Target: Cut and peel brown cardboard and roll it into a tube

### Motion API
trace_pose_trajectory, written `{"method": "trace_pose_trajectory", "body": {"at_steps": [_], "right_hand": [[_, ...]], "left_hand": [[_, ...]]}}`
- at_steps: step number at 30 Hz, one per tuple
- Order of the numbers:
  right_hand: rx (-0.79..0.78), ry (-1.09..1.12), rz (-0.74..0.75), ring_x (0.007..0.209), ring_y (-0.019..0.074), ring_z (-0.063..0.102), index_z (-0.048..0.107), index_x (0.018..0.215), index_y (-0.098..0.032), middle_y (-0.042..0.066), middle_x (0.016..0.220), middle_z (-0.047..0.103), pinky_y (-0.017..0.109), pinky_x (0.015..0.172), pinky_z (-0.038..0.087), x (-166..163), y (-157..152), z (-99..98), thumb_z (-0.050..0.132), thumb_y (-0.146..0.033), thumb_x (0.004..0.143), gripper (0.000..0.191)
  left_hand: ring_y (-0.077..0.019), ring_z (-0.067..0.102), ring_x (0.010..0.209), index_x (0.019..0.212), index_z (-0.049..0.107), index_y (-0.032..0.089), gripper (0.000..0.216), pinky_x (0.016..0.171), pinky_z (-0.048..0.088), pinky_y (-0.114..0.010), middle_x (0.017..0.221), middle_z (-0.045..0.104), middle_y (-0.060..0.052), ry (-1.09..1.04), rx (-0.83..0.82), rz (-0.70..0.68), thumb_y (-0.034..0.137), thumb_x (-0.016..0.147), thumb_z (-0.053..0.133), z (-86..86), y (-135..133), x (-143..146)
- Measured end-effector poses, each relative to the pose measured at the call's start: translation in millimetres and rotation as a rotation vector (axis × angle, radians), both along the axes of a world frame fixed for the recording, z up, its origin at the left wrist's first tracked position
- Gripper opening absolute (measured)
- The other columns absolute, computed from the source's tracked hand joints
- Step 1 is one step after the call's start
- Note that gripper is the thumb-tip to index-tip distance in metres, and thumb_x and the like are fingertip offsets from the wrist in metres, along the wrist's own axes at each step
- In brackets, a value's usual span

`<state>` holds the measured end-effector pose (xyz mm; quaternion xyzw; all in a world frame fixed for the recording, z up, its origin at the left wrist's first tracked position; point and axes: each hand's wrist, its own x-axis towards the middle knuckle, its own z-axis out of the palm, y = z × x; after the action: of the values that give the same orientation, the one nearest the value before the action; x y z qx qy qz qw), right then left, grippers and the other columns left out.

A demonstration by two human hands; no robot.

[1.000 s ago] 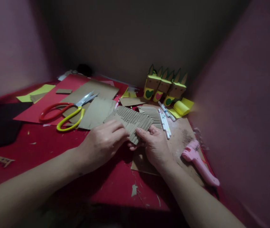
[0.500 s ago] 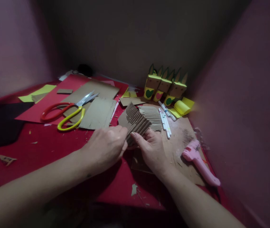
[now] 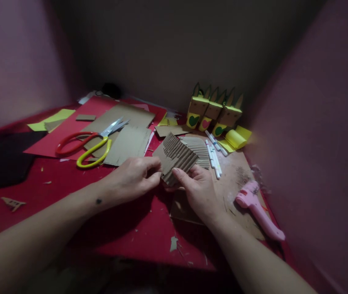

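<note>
A piece of corrugated cardboard [image 3: 180, 157], its ridges bared over much of the face and a smooth patch at the left, is held above the table. My right hand [image 3: 196, 185] grips its lower right edge, thumb on the ridged face. At its left edge, my left hand [image 3: 140, 173] is closed with thumb and forefinger pinched at the cardboard's side. Just behind lies another ridged cardboard piece [image 3: 196, 149]. The tips of my left fingers are partly hidden.
Left of the hands lie scissors [image 3: 97, 143] on cardboard sheets [image 3: 127, 145] and red paper [image 3: 48, 141]. To the right are white markers [image 3: 213, 159] and a pink glue gun [image 3: 259, 210]. Cardboard figures with hearts [image 3: 213, 114] stand at the back. Scraps [image 3: 174, 243] dot the red cloth.
My left hand has rolled and drawn slightly left, uncovering more of the cardboard's left side. The cardboard has shifted a little to the right in my right hand.
</note>
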<state>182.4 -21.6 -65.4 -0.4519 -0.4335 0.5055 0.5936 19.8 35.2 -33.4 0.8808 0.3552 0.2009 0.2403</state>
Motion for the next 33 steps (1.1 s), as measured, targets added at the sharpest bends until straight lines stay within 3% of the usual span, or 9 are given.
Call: {"method": "trace_pose_trajectory", "body": {"at_steps": [5,13,17,20,29,33], "right_hand": [[0.013,-0.007,-0.010,0.058,0.0129,0.065,0.067,0.078,-0.015,0.000,0.066,0.069,0.025,0.057,0.057,-1,-1,-0.2,0.072,-0.034,0.074,0.019],[0.034,-0.078,-0.048,0.055,0.0125,0.062,0.065,0.073,-0.016,0.000,0.065,0.068,0.026,0.055,0.055,-1,1,-4.3,0.070,-0.034,0.075,0.018],[0.099,-0.162,-0.074,0.061,0.0127,0.062,0.066,0.076,-0.017,0.000,0.070,0.069,0.025,0.057,0.053,-1,0,-5.2,0.068,-0.029,0.076,0.013],[0.097,-0.135,-0.057,0.064,0.0133,0.063,0.067,0.078,-0.018,0.000,0.072,0.070,0.025,0.060,0.054,-1,0,-4.7,0.068,-0.029,0.076,0.011],[-0.014,0.027,0.020,0.053,0.0117,0.063,0.066,0.075,-0.016,-0.001,0.064,0.068,0.026,0.056,0.056,-3,-3,4.7,0.069,-0.033,0.076,0.017],[-0.002,0.043,0.011,0.054,0.0109,0.062,0.066,0.076,-0.016,-0.002,0.065,0.068,0.024,0.055,0.056,-3,-2,4.6,0.069,-0.031,0.076,0.015]], "left_hand": [[-0.0119,0.053,0.057,0.079,0.060,0.015,0.018,0.055,0.038,-0.024,0.066,0.060,0.000,-0.059,0.097,-0.014,0.027,0.085,0.048,-4.8,-1,-3],[-0.0172,0.049,0.056,0.070,0.054,0.016,0.025,0.049,0.035,-0.029,0.065,0.053,-0.004,0.105,0.738,-0.099,0.015,0.091,0.040,-20.3,-7,1],[-0.0198,0.048,0.055,0.069,0.053,0.017,0.020,0.045,0.030,-0.032,0.063,0.051,-0.003,0.208,0.920,-0.074,0.011,0.086,0.044,-17.8,-14,7],[-0.0191,0.050,0.056,0.070,0.053,0.017,0.017,0.046,0.033,-0.030,0.063,0.052,-0.003,0.157,0.888,-0.081,0.013,0.085,0.045,-16.3,-13,7],[-0.0122,0.051,0.056,0.077,0.054,0.015,0.016,0.053,0.039,-0.024,0.066,0.055,0.000,-0.060,0.502,-0.064,0.017,0.089,0.044,-18.2,0,-4],[-0.0133,0.054,0.063,0.084,0.056,0.015,0.014,0.058,0.041,-0.025,0.074,0.059,-0.003,-0.102,0.473,-0.100,0.020,0.091,0.046,-17.2,-4,-2]]}}
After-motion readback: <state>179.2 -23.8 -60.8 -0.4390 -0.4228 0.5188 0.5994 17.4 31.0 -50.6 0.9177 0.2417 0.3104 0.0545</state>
